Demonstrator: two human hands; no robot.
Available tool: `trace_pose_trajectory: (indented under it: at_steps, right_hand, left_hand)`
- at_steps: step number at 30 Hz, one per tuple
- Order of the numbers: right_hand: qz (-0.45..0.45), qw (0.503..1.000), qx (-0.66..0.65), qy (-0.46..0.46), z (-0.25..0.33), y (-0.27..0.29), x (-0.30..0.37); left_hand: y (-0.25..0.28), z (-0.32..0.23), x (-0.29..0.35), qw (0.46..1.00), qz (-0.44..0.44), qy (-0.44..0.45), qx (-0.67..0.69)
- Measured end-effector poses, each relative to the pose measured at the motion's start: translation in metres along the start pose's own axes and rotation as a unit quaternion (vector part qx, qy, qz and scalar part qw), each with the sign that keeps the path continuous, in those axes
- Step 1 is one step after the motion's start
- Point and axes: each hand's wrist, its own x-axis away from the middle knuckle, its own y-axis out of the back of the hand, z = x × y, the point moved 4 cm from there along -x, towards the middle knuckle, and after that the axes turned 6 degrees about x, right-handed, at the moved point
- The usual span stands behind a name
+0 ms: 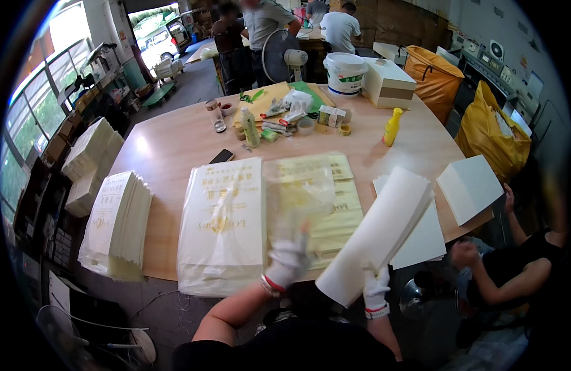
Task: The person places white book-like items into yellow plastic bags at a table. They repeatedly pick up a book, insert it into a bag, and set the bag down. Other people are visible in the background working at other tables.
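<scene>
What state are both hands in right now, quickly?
Left hand: blurred beside clear plastic; open or closed, I can't tell.
Right hand: closed, holding curved white paper.

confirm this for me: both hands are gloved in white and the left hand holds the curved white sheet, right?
Not quite: the head view shows the right hand holding the curved white sheet, not the left hand; both are indeed gloved in white.
</scene>
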Motion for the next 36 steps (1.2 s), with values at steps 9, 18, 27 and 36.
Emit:
trace_pose_trajectory:
  at_steps: [9,18,27,36]
  right_hand:
    - [0.012,0.933,0.281,0.223,0.042,0.052,0.033]
    - [0.319,0.801,0.502,0.075,-0.003,0.026,0.021]
    - [0.356,0.756,0.539,0.107,-0.019,-0.006,-0.005]
    - [0.454,0.695,0.557,0.016,0.010,0.002,-0.027]
  left_hand:
    - [-0.044,0.052,-0.058,0.812,0.193,0.249,0.491]
    - [-0.096,0.000,-0.062,0.941,0.138,0.062,0.303]
    - [-0.133,0.027,-0.094,0.880,0.080,0.154,0.441]
    - [-0.075,-0.035,-0.070,0.888,0.300,0.089,0.336]
